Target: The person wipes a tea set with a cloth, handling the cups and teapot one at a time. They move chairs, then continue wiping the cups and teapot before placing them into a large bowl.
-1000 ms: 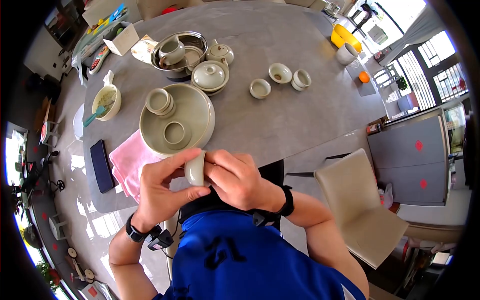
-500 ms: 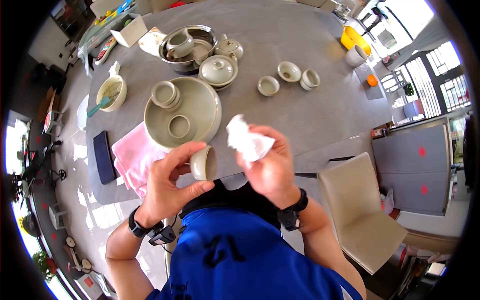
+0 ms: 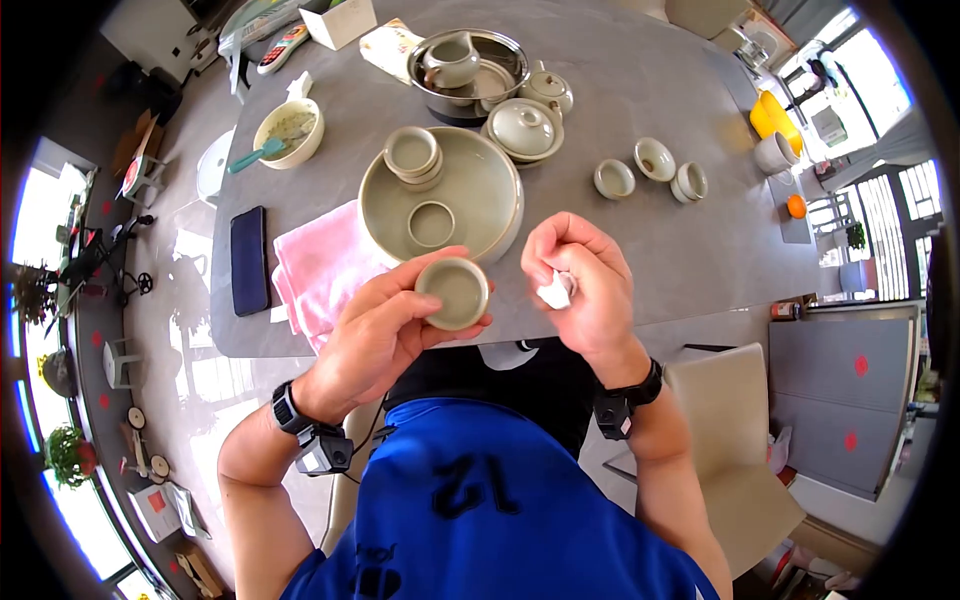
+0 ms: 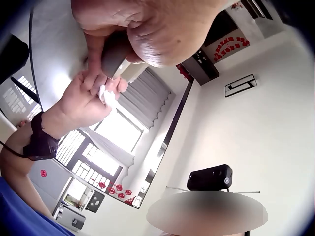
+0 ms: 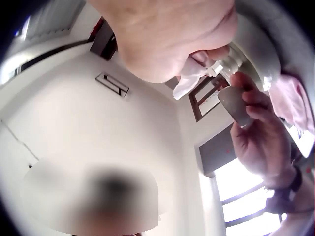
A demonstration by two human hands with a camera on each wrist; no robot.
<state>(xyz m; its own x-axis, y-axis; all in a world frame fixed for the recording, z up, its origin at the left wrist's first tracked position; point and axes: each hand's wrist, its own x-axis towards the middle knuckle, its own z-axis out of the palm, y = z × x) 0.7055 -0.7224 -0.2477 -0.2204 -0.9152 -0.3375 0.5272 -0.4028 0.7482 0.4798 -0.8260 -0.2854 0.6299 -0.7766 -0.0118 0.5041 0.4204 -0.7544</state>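
In the head view my left hand grips a small pale grey-green teacup, its mouth tilted up toward the camera. My right hand pinches a crumpled white tissue, a short way right of the cup. Most of the tissue is hidden inside the fingers. From the right wrist view, the cup sits between the left thumb and fingers, and a tip of tissue sticks out below the right hand. Just beyond the hands stands a large bowl with stacked teacups and a single teacup in it.
Behind the bowl are a lidded bowl, a small teapot and a steel basin holding a pitcher. Three teacups stand to the right. At left lie a pink cloth, a phone and a bowl with a spoon.
My right hand has come away from the cup to the right, showing the tissue, then closed more around it. My left hand has turned the cup so its mouth faces up.
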